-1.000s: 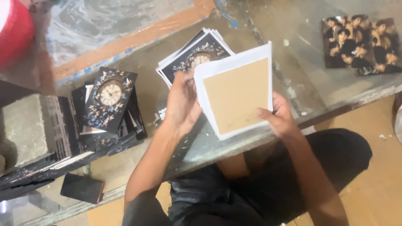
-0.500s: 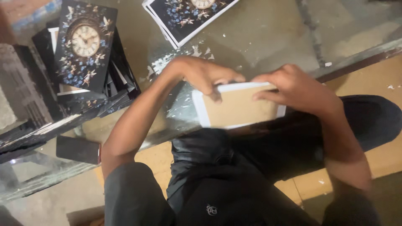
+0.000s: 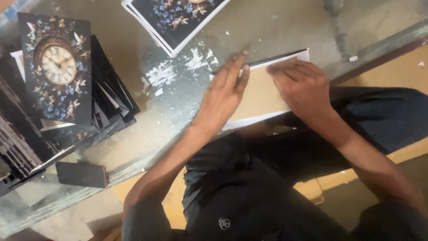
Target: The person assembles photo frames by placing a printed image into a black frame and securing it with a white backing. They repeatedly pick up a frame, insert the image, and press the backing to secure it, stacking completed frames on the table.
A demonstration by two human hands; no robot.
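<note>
Your left hand point(image 3: 225, 96) lies flat, fingers stretched out and close together, pressing down on the left part of a brown board with a white border point(image 3: 263, 91). Your right hand point(image 3: 303, 87) rests palm down on the right part of the same board, fingers loosely spread and pointing left toward your other hand. Neither hand pinches anything; both simply bear down on the board's top face.

The board lies flat on the glass table point(image 3: 276, 31), at its near edge, right above your lap. It sits under both hands, so only the strip between them, the far white edge and a sliver of the near edge show. A dark edge runs along its far side, though you cannot tell whether that is a second sheet below.

Beyond your left hand, white scraps cling to the glass. Farther off lies a stack of dark floral prints point(image 3: 174, 18). To your left, a clock picture with fairies and blue flowers point(image 3: 55, 67) tops a dark pile, and a black phone point(image 3: 81, 174) lies near the table's edge.
</note>
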